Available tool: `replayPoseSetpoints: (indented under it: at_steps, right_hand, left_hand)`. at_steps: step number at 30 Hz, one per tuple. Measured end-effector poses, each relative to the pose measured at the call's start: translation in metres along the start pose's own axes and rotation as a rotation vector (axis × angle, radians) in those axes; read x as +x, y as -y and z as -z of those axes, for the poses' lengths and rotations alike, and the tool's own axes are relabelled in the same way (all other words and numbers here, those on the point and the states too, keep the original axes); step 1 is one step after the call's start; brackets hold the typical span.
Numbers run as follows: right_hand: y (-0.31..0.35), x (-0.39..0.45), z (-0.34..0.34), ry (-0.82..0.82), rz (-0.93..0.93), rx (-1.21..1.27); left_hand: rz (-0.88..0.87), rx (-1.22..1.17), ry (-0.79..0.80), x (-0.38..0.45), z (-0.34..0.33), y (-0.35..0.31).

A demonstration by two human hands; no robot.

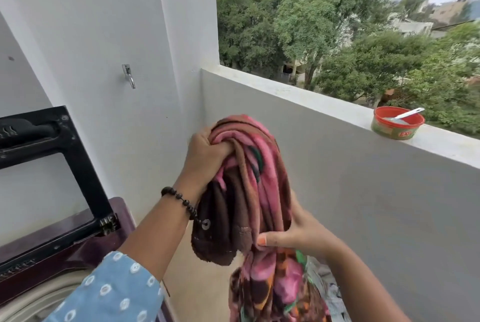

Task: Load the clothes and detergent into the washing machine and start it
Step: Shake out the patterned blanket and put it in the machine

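The left hand is closed tight in a fist round the bunched top of a pink-and-brown blanket, holding it up in front of the parapet wall. The right hand grips the same cloth lower down, thumb pressed across the folds. The rest of the blanket hangs below the hands, and beneath it a little of some other pale clothing shows at the bottom edge of the view.

The washing machine stands at lower left, lid raised, the rim of the drum just visible under the blue sleeve.

The likely trouble is the trailing length: swung toward the drum, the blanket could catch on the lid hinge or drape over the machine's edge rather than drop inside. Such a thick piece may also land in 1 lump and load the drum unevenly.

The detergent tub, red-rimmed with a white scoop in it, sits on top of the parapet's ledge near the outer edge, well apart from the hands; a swinging blanket or a careless reach could knock it off. Its red label reads something like "EXO", though the last letter is unclear. A metal hook is fixed to the wall.
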State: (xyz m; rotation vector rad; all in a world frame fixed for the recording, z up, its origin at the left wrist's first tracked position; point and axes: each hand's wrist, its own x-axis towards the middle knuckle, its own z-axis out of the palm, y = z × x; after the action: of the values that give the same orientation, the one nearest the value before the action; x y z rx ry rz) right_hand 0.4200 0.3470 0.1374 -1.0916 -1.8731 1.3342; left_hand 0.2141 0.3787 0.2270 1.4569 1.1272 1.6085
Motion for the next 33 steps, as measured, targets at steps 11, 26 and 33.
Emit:
replayPoseSetpoints:
  at_steps: [11, 26, 33]
  right_hand:
    - [0.059, 0.004, 0.076, -0.783, 0.272, -0.407]
    - [0.078, -0.004, 0.073, -1.036, 0.623, -0.593]
    - [0.062, 0.009, 0.015, -0.678, 0.434, -0.147]
  left_hand:
    - [-0.104, 0.095, 0.086, 0.011, 0.054, -0.013]
    - [-0.112, 0.584, 0.352, 0.017, 0.078, -0.025]
    - [0.167, -0.382, -0.189, 0.022, 0.043, -0.014]
